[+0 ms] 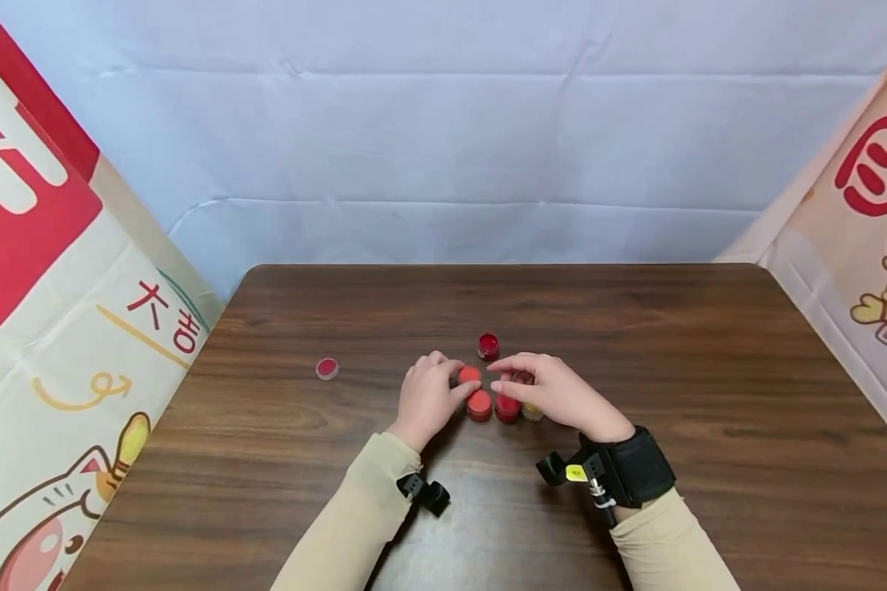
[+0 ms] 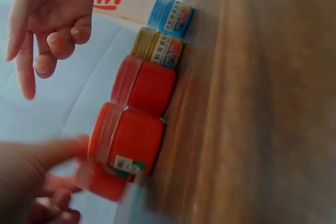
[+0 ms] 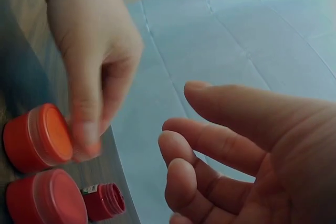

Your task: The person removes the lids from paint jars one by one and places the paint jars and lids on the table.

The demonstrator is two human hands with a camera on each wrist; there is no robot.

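In the head view my left hand pinches a small orange paint jar between thumb and fingers. A second orange paint jar stands right in front of it, overlapping it in the left wrist view. My right hand is held just above the row, fingers loosely bent, with nothing in it. Under and beside it stand a red jar and a yellow jar, with a blue jar farther along. Behind the hands an uncapped dark red jar shows its threaded neck.
A loose lid with a red inside lies on the wooden table, left of the hands. A pale cloth hangs behind the far edge, and printed cloths hang at both sides.
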